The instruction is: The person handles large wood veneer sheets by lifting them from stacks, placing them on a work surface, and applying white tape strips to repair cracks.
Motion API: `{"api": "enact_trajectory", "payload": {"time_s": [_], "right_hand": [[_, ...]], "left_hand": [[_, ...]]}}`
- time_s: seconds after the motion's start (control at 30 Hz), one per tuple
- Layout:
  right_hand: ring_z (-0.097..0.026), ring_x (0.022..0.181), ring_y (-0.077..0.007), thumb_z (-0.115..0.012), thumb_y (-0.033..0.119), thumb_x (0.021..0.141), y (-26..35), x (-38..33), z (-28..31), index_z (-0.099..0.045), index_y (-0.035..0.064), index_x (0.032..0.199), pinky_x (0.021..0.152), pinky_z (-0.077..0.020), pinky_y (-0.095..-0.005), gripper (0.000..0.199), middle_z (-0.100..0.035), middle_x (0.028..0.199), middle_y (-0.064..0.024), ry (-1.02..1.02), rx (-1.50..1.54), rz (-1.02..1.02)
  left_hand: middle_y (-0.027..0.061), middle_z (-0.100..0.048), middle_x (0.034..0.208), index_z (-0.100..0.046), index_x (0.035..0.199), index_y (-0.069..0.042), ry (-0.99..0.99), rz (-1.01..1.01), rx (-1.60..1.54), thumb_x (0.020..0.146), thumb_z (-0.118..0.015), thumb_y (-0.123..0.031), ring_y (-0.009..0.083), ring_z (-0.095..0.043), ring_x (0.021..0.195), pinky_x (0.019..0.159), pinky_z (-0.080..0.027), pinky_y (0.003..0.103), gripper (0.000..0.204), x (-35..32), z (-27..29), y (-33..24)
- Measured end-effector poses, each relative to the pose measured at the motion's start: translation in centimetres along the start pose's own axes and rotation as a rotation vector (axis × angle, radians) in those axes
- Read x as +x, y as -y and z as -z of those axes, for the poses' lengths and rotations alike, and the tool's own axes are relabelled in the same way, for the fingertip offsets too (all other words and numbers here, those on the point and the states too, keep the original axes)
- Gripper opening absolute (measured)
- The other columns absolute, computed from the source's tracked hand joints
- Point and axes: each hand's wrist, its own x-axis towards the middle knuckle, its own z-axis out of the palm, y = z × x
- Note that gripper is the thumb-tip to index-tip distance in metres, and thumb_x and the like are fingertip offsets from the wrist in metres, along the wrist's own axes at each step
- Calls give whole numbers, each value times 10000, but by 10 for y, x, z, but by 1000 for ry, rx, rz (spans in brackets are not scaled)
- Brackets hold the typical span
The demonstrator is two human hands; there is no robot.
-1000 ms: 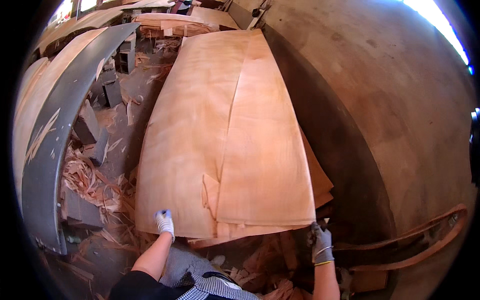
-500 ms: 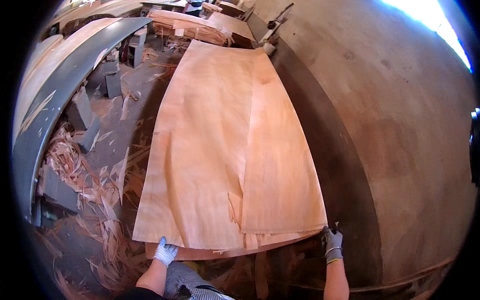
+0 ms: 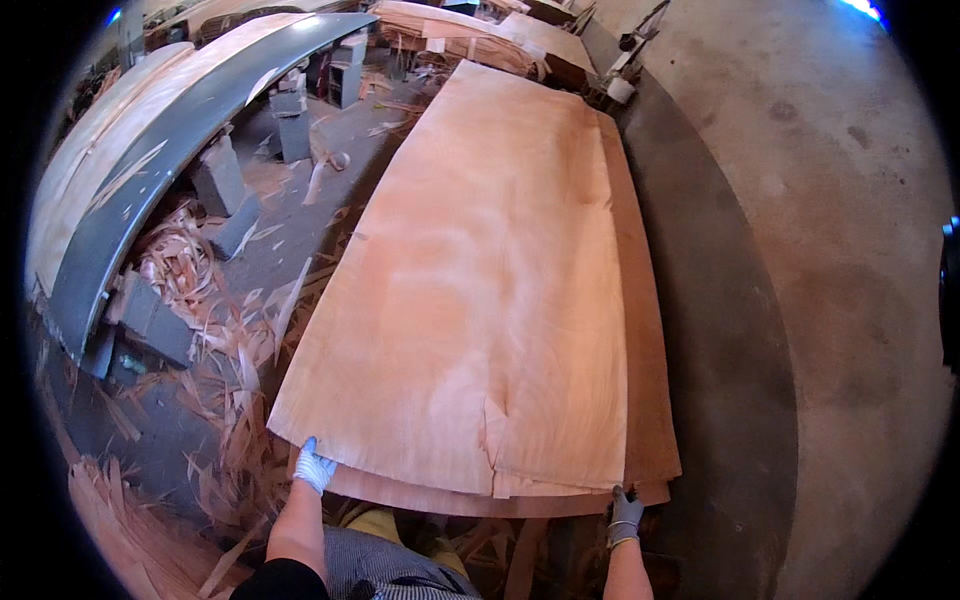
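Gloves cover both of our hands, pale grey and close-fitting. Our left hand is curled over the near left corner of the top veneer sheet, fingers closed on its edge, with the bare forearm running back to the lower edge of the view. Our right hand is at the near right corner of the same pile, fingers folded up against the edge of the sheets; we cannot tell which layer it grips, since the edges sit so close together there.

The top veneer sheet is a large, thin, light orange-brown leaf of wood lying flat along the stack of veneer, its long side running away from us. A short split shows in its near edge, right of the middle. The lower sheets stick out past it on the right side and along the near edge.

Beyond the left hand, wood scraps litter the dark ground, curled strips and splinters piled thick beside the stack. Further left a long grey curved beam rests on grey blocks, with more pale sheets behind it. To the right of the stack lies the concrete floor, darker in a band just beside the pile. More stacked veneer sits at the far end.
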Motion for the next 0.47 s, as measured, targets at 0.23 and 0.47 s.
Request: {"api": "enact_trajectory", "payload": {"time_s": [0.23,0.47], "right_hand": [[-439,389,-118,-657,129,821,-39,-5,-26,-555,12,787,350,-345,-276,159,-501,538,-29,28,76,96],[-429,387,-116,-646,128,830,-120,74,-11,-550,10,727,347,-331,-282,184,-488,518,-18,-163,-18,345]], "left_hand": [[97,-459,1338,-407,1320,-110,-7,-66,32,880,-541,-379,285,-452,1208,1004,-357,447,533,13,25,-1],[98,-433,1362,-366,1351,-121,-29,-109,93,880,-538,-406,283,-426,1236,1048,-299,467,577,36,-2,24]]}}
